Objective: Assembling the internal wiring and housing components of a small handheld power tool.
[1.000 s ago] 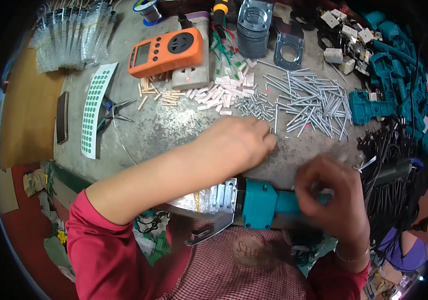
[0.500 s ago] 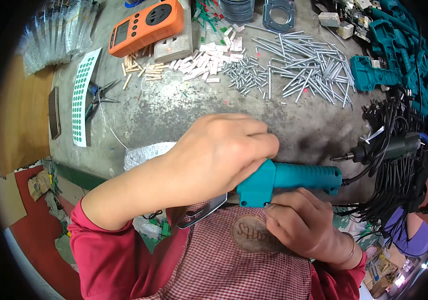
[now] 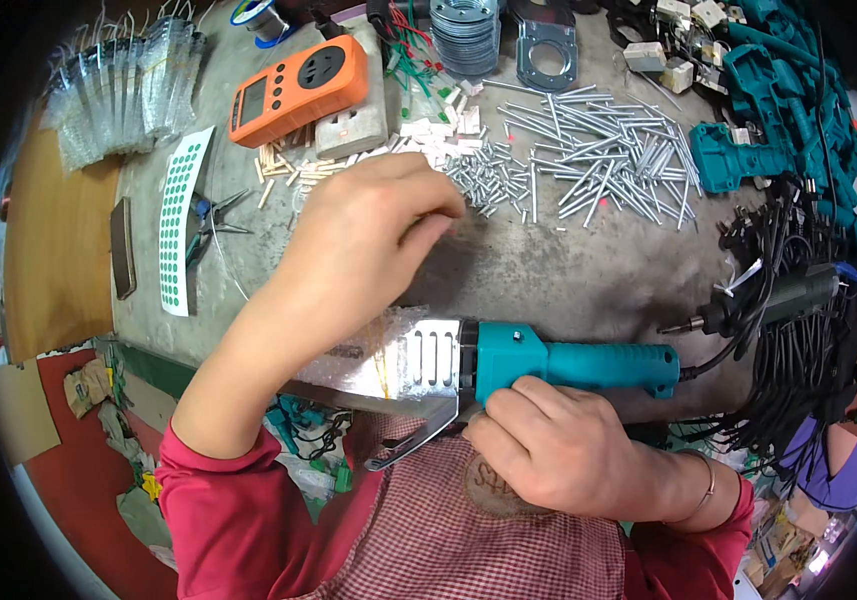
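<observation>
One teal power tool (image 3: 568,362) lies on the tabletop (image 3: 568,270), grasped underneath by the right hand (image 3: 558,450). The left hand (image 3: 368,240), fingers pinched together, has lifted off it toward the one screw pile (image 3: 588,160) since half a second ago.

A worn grey workbench (image 3: 568,270) fills the middle of the view, its top scuffed and evenly lit. Along its left edge runs a brown wooden board (image 3: 53,250). Below the near left corner lies a red floor mat (image 3: 78,470) strewn with crumpled scraps and a piece of brown cardboard (image 3: 20,410)
</observation>
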Demonstrator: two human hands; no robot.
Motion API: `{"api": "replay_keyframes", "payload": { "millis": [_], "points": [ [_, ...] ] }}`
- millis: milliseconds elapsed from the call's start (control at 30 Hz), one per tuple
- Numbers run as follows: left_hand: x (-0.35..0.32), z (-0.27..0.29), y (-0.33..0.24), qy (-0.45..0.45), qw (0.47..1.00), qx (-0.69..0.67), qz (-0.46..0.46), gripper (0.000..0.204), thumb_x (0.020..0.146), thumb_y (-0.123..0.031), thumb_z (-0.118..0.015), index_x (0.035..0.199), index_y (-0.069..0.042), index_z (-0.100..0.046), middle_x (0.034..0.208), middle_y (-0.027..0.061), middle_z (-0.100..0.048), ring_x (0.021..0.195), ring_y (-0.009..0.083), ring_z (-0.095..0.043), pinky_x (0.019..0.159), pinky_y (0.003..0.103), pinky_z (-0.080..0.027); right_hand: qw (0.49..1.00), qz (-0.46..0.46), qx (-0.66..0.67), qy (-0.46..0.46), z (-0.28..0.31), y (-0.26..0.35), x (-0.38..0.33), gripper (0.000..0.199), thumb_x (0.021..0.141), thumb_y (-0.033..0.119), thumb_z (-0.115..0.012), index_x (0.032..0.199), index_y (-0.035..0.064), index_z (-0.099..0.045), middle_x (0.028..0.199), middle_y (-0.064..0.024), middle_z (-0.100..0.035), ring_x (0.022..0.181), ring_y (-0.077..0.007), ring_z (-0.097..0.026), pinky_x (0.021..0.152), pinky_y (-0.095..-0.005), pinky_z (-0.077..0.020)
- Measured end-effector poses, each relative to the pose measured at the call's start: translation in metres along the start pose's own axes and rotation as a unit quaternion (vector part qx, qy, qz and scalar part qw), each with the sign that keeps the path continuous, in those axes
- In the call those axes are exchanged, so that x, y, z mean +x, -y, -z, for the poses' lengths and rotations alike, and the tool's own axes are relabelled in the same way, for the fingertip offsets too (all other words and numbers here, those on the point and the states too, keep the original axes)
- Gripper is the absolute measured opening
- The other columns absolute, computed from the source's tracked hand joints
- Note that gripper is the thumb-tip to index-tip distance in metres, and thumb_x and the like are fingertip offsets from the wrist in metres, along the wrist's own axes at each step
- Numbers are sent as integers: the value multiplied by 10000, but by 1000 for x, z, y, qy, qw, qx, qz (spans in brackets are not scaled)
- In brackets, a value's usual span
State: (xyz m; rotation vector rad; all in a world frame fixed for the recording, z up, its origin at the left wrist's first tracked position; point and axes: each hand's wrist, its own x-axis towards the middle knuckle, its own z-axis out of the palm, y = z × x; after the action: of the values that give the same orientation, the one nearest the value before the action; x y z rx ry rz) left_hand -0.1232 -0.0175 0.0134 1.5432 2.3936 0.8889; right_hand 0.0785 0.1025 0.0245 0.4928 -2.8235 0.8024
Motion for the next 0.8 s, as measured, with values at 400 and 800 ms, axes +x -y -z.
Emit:
{"api": "replay_keyframes", "payload": {
  "millis": [400,800],
  "points": [
    [25,-47,0,6,964,237,-116,82,746,-88,-636,814,-48,-618,867,77,-585,882,236,-613,677,338,-545,980,-193,-34,-24,1,-108,55,107,807,78,-672,860,1,-621,867,-159,-640,816,-371,-651,726,-442,-541],
    [19,-22,-46,78,985,-78,-136,188,740,-15,-698,881,-26,-575,817,123,-576,781,332,-617,645,408,-500,959,-186,-23,-211,70,-52,-12,209,718,-45,-747,875,26,-628,748,-68,-601,622,-216,-583,524,-304,-454]
  ]
}}
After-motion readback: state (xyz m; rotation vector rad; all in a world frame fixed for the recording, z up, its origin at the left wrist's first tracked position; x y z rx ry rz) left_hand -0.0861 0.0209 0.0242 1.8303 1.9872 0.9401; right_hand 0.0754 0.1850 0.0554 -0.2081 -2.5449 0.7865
